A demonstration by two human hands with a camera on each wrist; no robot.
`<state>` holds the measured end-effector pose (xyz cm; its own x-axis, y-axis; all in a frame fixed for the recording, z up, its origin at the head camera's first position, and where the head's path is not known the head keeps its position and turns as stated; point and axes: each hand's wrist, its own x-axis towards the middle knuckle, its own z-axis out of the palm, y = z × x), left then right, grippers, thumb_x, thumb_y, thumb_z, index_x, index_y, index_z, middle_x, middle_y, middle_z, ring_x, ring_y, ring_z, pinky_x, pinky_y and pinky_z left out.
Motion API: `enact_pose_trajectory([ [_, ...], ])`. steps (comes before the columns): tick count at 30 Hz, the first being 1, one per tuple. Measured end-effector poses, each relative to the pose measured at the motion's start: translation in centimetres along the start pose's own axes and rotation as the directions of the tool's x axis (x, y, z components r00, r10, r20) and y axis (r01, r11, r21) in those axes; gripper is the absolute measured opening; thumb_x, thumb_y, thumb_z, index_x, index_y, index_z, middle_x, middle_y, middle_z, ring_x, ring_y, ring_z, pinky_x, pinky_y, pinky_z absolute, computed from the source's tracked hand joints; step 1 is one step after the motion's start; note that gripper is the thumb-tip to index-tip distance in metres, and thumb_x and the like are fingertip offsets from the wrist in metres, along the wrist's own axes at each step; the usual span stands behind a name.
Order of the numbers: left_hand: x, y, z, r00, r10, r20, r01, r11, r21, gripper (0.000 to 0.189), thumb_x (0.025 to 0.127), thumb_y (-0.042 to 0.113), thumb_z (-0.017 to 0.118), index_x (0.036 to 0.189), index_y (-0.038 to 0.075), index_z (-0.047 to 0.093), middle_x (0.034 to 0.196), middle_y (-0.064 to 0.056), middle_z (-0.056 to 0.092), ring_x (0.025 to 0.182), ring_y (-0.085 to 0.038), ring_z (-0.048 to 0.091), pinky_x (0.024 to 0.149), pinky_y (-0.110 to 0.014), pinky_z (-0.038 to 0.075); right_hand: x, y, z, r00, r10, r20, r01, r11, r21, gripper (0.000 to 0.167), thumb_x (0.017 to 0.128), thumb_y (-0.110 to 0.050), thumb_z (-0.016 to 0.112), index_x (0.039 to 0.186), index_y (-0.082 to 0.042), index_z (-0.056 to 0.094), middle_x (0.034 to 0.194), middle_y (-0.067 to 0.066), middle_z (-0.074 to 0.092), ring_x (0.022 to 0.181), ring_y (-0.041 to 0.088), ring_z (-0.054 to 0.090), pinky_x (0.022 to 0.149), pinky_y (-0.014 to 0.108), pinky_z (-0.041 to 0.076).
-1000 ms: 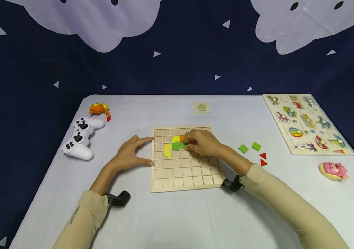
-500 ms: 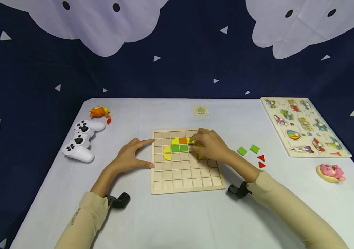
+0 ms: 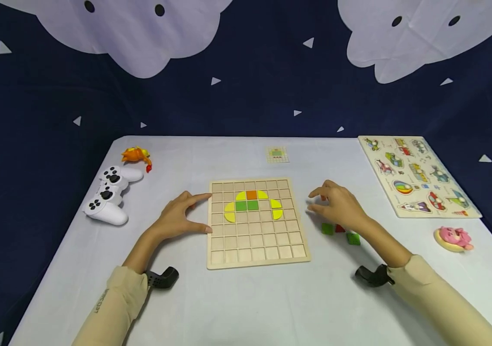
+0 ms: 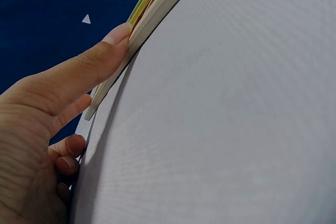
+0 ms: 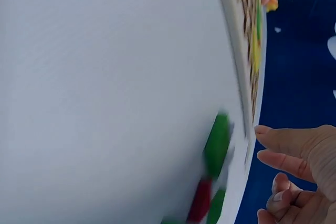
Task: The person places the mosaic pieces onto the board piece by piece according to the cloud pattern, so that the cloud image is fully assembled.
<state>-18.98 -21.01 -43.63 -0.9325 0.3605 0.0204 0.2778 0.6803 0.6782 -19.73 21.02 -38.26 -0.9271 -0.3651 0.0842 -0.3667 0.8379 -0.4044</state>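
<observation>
A light wooden grid board [image 3: 258, 266] lies mid-table with yellow rounded pieces [image 3: 230, 211], an orange square [image 3: 251, 195] and two green squares [image 3: 246, 205] in it. My left hand [image 3: 178, 216] touches the board's left edge with thumb and index fingertip spread apart; its other fingers are bent back in the left wrist view. My right hand [image 3: 341, 204] hovers right of the board, thumb and index apart with nothing seen between them. Below it are green squares [image 3: 327, 228] and a red triangle [image 3: 340, 228], blurred in the right wrist view. Other loose pieces are hidden behind the hand.
A small patterned card [image 3: 277, 154] lies beyond the board. At left are a white game controller [image 3: 109, 194] and an orange toy [image 3: 136, 154]. A picture puzzle board [image 3: 419, 178] and a pink toy [image 3: 453, 239] sit at right, before a dark blue curtain [image 3: 246, 96].
My right hand has left the board and moved right, over the loose pieces. Yellow pieces it covered on the board now show in full. My left hand keeps its place at the edge.
</observation>
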Motion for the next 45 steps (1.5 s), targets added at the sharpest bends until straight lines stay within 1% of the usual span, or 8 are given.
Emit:
enact_pose_trajectory([
  [9, 0.0, 0.0, -0.1, 1.0, -0.005, 0.003, 0.005, 1.0, -0.002, 0.09, 0.066, 0.046, 0.09, 0.145, 0.024, 0.053, 0.093, -0.004, 0.045, 0.082, -0.019, 0.039, 0.073, -0.034, 0.031, -2.6, 3.6, -1.1, 0.996, 0.074, -0.041, -0.076, 0.995, -0.068, 0.032, 0.083, -0.019, 0.079, 0.108, 0.001, 0.074, 0.084, 0.009, 0.055, 0.067, 0.019, 0.046, 0.059, 0.032, 0.037],
  [15, 0.0, 0.0, -0.1, 1.0, -0.006, 0.001, 0.006, 1.0, -0.001, 0.09, 0.065, 0.045, 0.09, 0.145, 0.024, 0.053, 0.094, -0.005, 0.046, 0.082, -0.019, 0.04, 0.072, -0.033, 0.032, -3.4, 4.5, -0.9, 0.996, 0.082, -0.045, -0.084, 0.995, -0.061, 0.031, 0.082, -0.02, 0.08, 0.103, 0.002, 0.074, 0.084, 0.009, 0.055, 0.067, 0.018, 0.046, 0.058, 0.032, 0.037],
  [21, 0.0, 0.0, -0.1, 1.0, 0.0, 0.002, 0.0, 1.0, -0.011, 0.09, 0.066, 0.045, 0.09, 0.145, 0.024, 0.053, 0.094, -0.005, 0.045, 0.082, -0.019, 0.04, 0.073, -0.033, 0.032, -3.4, 4.4, -0.9, 0.995, 0.084, -0.054, -0.087, 0.994, -0.062, 0.023, 0.081, -0.018, 0.08, 0.092, 0.002, 0.075, 0.085, 0.01, 0.057, 0.067, 0.018, 0.047, 0.059, 0.032, 0.038],
  [26, -0.1, 0.1, -0.2, 1.0, -0.002, -0.002, 0.002, 1.0, -0.009, 0.089, 0.065, 0.045, 0.09, 0.144, 0.024, 0.053, 0.093, -0.005, 0.045, 0.082, -0.019, 0.04, 0.073, -0.034, 0.032, -3.1, 4.4, -0.9, 0.995, 0.084, -0.047, -0.086, 0.995, -0.059, 0.023, 0.081, -0.02, 0.08, 0.09, 0.0, 0.074, 0.085, 0.009, 0.057, 0.069, 0.018, 0.047, 0.06, 0.032, 0.038],
  [31, 0.0, 0.1, -0.1, 1.0, -0.003, 0.004, 0.003, 1.0, -0.008, 0.09, 0.066, 0.046, 0.09, 0.145, 0.024, 0.053, 0.094, -0.005, 0.045, 0.082, -0.019, 0.04, 0.073, -0.033, 0.032, -2.9, 4.3, -0.7, 0.996, 0.073, -0.045, -0.075, 0.996, -0.049, 0.023, 0.079, -0.02, 0.082, 0.089, 0.0, 0.075, 0.085, 0.008, 0.057, 0.07, 0.018, 0.048, 0.061, 0.032, 0.038],
  [36, 0.0, 0.1, 0.0, 1.0, -0.008, 0.005, 0.008, 1.0, -0.009, 0.09, 0.065, 0.046, 0.09, 0.145, 0.024, 0.053, 0.093, -0.004, 0.044, 0.082, -0.019, 0.04, 0.073, -0.033, 0.031, -2.4, 3.9, -0.4, 0.997, 0.02, -0.071, -0.023, 0.999, -0.034, 0.023, 0.079, -0.018, 0.082, 0.091, 0.001, 0.075, 0.083, 0.006, 0.055, 0.069, 0.016, 0.046, 0.061, 0.032, 0.039],
  [40, 0.0, 0.1, -0.1, 1.0, -0.013, 0.005, 0.013, 1.0, -0.011, 0.09, 0.065, 0.045, 0.09, 0.145, 0.025, 0.053, 0.094, -0.004, 0.044, 0.083, -0.019, 0.04, 0.073, -0.034, 0.031, -1.7, 3.1, 0.1, 0.997, -0.006, -0.081, 0.003, 1.0, -0.028, 0.022, 0.079, -0.017, 0.081, 0.092, 0.0, 0.076, 0.083, 0.005, 0.055, 0.071, 0.017, 0.047, 0.065, 0.032, 0.04],
  [45, -0.1, 0.1, -0.1, 1.0, -0.013, 0.003, 0.013, 1.0, -0.01, 0.09, 0.065, 0.045, 0.09, 0.145, 0.024, 0.053, 0.094, -0.004, 0.044, 0.082, -0.019, 0.04, 0.073, -0.033, 0.031, -0.5, 1.7, 0.7, 0.998, -0.025, -0.057, 0.024, 1.0, -0.01, 0.023, 0.08, -0.018, 0.08, 0.095, -0.001, 0.076, 0.087, 0.005, 0.056, 0.075, 0.018, 0.048, 0.067, 0.033, 0.04],
])
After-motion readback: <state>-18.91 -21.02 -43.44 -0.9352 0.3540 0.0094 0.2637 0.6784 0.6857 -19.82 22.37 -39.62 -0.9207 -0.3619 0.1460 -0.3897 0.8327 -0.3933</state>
